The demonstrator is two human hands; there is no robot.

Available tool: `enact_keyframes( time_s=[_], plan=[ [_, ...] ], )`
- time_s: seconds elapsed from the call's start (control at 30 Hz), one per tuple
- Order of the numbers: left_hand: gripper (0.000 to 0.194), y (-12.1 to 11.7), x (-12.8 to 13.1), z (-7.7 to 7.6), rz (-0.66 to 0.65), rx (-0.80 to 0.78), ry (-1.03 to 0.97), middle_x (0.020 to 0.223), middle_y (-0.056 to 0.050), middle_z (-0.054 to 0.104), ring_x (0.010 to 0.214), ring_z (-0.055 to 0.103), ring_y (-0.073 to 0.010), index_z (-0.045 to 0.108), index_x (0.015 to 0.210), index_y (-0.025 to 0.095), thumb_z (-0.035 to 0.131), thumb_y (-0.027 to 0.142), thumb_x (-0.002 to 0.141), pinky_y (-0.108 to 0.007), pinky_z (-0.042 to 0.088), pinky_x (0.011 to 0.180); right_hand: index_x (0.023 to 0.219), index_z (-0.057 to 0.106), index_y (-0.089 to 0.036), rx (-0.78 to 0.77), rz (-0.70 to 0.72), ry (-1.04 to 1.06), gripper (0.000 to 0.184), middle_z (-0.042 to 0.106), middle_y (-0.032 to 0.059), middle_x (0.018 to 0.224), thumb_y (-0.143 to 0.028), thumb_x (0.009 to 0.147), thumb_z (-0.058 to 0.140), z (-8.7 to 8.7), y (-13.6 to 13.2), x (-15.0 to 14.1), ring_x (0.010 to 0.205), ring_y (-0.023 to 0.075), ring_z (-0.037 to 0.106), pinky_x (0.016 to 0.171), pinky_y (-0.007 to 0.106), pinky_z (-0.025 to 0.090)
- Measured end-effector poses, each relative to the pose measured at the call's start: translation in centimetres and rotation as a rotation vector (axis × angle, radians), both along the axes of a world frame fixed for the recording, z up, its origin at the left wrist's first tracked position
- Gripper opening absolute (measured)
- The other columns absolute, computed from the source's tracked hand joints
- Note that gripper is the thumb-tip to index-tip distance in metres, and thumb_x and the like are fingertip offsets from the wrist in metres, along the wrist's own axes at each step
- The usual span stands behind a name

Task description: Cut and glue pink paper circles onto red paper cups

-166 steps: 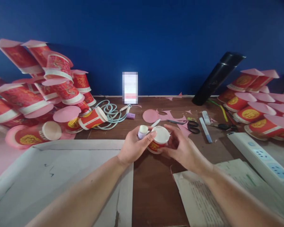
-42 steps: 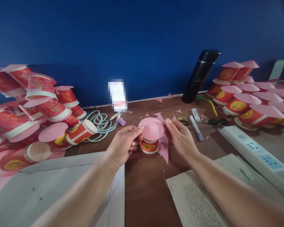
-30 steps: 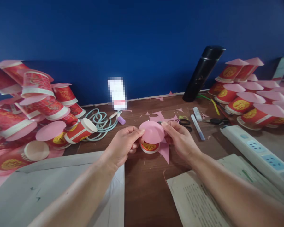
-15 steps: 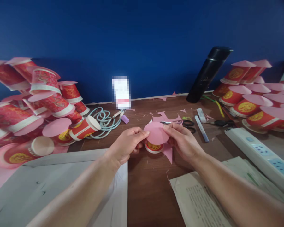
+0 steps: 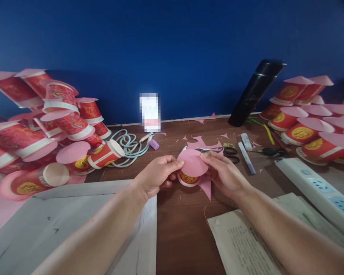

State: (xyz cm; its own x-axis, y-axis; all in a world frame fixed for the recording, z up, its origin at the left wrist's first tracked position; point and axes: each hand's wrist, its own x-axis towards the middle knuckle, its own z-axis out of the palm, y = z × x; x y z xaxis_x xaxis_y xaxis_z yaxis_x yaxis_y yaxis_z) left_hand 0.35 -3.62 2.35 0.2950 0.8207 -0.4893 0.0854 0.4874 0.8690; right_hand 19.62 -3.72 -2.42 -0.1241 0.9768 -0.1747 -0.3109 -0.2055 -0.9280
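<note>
Fingers of the left hand (image 5: 156, 175) pinch the left rim of a pink disc (image 5: 192, 162), thumb uppermost. Fingers of the right hand (image 5: 226, 173) grasp the same disc at its upper right rim. The disc is therefore located between the two sets of fingertips, suspended or supported above a red cup (image 5: 188, 181). The cup stands directly below the disc, beside the curled left fingers. Contact between disc and cup, and between curled fingers and cup, cannot be determined from this view.

Adjacent items: a pink offcut (image 5: 206, 187) lies just below the right fingertips; scissors (image 5: 228, 151) lie just beyond them, blades directed toward the disc; a marker (image 5: 247, 158) lies farther to the right of the right fingers. A stack of red cups (image 5: 74, 124) stands beyond and to the left of the left fingers.

Caution: unequal pull between the fingertips could crease the disc or shift it off-centre over the cup. Excess downward pressure from the thumbs could dent the rim. Contact from the curled left fingers could tip or slide the cup. A forward sweep of the right fingers could strike the scissors; a downward one could drag the offcut under the cup.
</note>
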Motion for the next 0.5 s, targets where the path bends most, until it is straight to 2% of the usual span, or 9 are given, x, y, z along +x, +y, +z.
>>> enact_keyframes(
  time_s=[0.37, 0.5],
  plan=[
    [0.028, 0.16, -0.06, 0.08, 0.026, -0.02, 0.022, 0.073, 0.002, 0.052, 0.063, 0.046, -0.0068, 0.054, 0.088, 0.017, 0.07, 0.037, 0.077, -0.015, 0.032, 0.046, 0.078, 0.063, -0.019, -0.01, 0.016, 0.033, 0.02, 0.057, -0.0032, 0.068, -0.035, 0.075, 0.073, -0.11, 0.09, 0.03, 0.059, 0.0099, 0.049, 0.055, 0.023, 0.037],
    [0.029, 0.08, -0.02, 0.07, 0.042, 0.014, 0.044, 0.082, -0.001, 0.058, 0.071, 0.053, -0.0093, 0.056, 0.095, 0.017, 0.069, 0.036, 0.078, -0.019, 0.038, 0.053, 0.088, 0.064, -0.019, 0.022, -0.022, -0.057, 0.024, 0.062, 0.0002, 0.08, -0.038, 0.076, 0.072, -0.13, 0.05, -0.1, 0.068, 0.0127, 0.055, 0.061, 0.025, 0.042]
  ],
)
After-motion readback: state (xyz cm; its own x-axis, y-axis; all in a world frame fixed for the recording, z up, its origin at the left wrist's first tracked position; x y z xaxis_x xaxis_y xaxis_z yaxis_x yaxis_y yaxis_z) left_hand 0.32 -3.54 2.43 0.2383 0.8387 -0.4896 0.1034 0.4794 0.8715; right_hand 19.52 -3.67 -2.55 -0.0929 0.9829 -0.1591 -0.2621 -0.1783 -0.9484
